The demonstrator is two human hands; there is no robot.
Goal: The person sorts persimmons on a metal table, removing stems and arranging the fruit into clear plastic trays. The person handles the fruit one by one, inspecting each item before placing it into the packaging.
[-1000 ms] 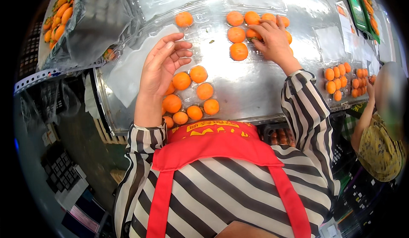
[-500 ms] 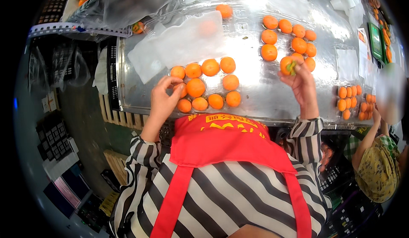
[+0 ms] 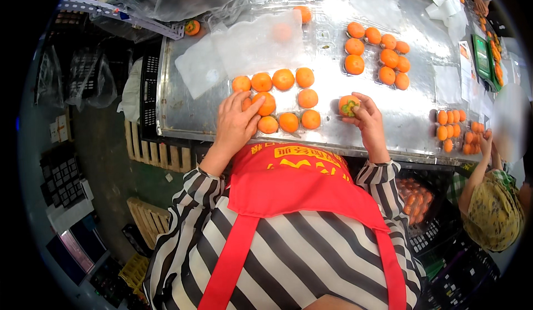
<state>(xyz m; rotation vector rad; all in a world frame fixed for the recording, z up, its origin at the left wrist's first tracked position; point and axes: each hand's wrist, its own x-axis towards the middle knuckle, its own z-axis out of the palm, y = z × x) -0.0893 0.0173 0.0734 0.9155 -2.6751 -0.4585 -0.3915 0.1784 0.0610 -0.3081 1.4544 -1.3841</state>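
My right hand [image 3: 367,125] pinches an orange persimmon [image 3: 349,106], its green leafy cap turned toward the fingers, just above the metal table. My left hand [image 3: 237,118] lies over the left side of the near group of persimmons, fingers stretched out. Its thumb lies against a persimmon [image 3: 264,103] in the middle row and hides part of others. Several more persimmons, such as the far-row one [image 3: 283,79], sit in rows with a gap among them. The clear packing under them is hard to make out.
Another group of persimmons [image 3: 389,58] stands farther right. A white translucent sheet [image 3: 250,46] covers a persimmon behind the near group. At the right are packed small orange fruits [image 3: 442,132], a green-framed device [image 3: 482,54] and a co-worker's arm [image 3: 482,157]. A perforated metal rail [image 3: 122,14] juts in from the left.
My right hand has brought its persimmon left and nearer, from beside the far right group toward the near one. My left hand has moved right and settled over the near group's left side.
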